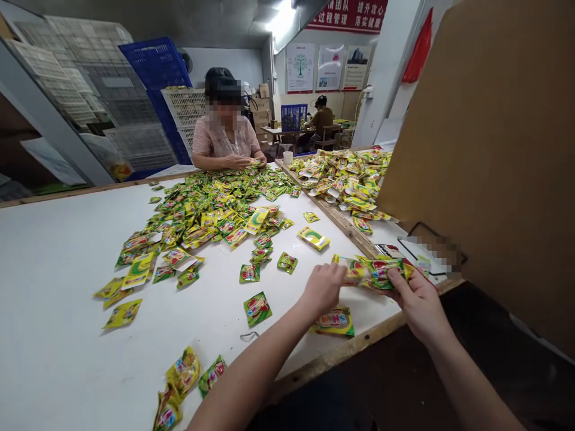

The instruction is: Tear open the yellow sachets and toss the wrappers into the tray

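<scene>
Two bare hands over the near edge of a white table (67, 287), clock centred on the view. Right hand (421, 304) at four o'clock, gripping a green packet (386, 273), thumb flat on top, fingers beneath. Left hand (326, 288) at five o'clock, fingers curled at the left end of a blurred yellow pack (354, 273), just beside the green packet; cannot tell if gripping or merely touching. Farther along five o'clock, close to the table's wooden edge, a yellow-and-green pouch (336, 323) lying just below the left hand. Near centre, toward four, a flat yellow box (313, 239). Between six and seven, a single red-and-green packet (258, 308), well apart from the rest. From nine to eleven, a broad heap of packets (215, 200). Toward two, beyond a wooden strip (344, 223), a pile of yellow cartons (354, 179), with a tall cardboard panel (471, 120) to its right. At eleven, a seated co-worker (218, 142) in pink, packet in hand. At twelve, a white cup (288, 158).
</scene>
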The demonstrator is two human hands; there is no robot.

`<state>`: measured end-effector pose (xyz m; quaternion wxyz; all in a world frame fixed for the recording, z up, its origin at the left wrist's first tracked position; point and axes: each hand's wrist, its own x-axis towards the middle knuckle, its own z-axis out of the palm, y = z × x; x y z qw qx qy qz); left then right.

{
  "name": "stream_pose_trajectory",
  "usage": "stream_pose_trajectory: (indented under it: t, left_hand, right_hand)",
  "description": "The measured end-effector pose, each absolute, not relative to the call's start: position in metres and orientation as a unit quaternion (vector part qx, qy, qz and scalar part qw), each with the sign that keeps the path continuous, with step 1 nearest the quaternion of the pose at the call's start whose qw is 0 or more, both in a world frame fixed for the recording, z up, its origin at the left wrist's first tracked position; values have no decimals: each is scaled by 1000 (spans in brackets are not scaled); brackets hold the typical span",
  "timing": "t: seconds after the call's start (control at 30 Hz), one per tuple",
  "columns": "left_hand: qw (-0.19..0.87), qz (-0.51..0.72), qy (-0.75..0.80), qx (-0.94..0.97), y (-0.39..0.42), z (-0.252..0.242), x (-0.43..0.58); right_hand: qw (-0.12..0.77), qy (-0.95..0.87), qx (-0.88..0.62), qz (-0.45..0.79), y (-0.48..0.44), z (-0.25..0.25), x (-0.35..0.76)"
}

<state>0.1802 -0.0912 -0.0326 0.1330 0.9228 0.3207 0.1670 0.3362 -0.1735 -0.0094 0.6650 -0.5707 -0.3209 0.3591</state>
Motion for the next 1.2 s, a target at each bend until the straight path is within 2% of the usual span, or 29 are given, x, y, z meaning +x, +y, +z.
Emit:
stream_pose_trajectory:
  t: [0.1,0.2,0.37,0.47,0.6,0.73,0.83,0.9,0.97,1.1,1.2]
  left_hand:
    - [255,287,406,829,-94,-17,126]
    - [304,315,433,788,-105,-8,78]
    - [232,364,496,754,-122,-19,54]
    - [189,404,508,737,-126,-26,53]
    - [124,391,519,750,-127,-32,47]
    - [130,375,495,773,-128,-36,41]
    - [170,417,492,746,-130,-35,40]
    - [182,433,501,727,-132,-33,41]
    - [195,445,513,708,-135,-30,42]
    - [226,485,525,662,-137,-26,38]
    - [211,483,533,662,-135,-27,34]
  right_hand:
    - [655,-338,-569,365,-165,-15,320]
    - [641,-410,-545,351,-154,-14,287]
    - [668,-529,-491,181,-141,0,225]
    - [600,-638,-473,93,-137,9,213]
    - [462,-738,-477,122,-133,22,220]
    - [371,-753,-472,270,-122,26,223]
    - [458,-658,-481,353,-113,19,214]
    - [537,-596,-490,340,-109,13,206]
    - [565,-597,-498,277,-109,9,200]
    - [504,-706,-475,148,-113,12,197]
    - [427,-760,-456,180,-115,14,193]
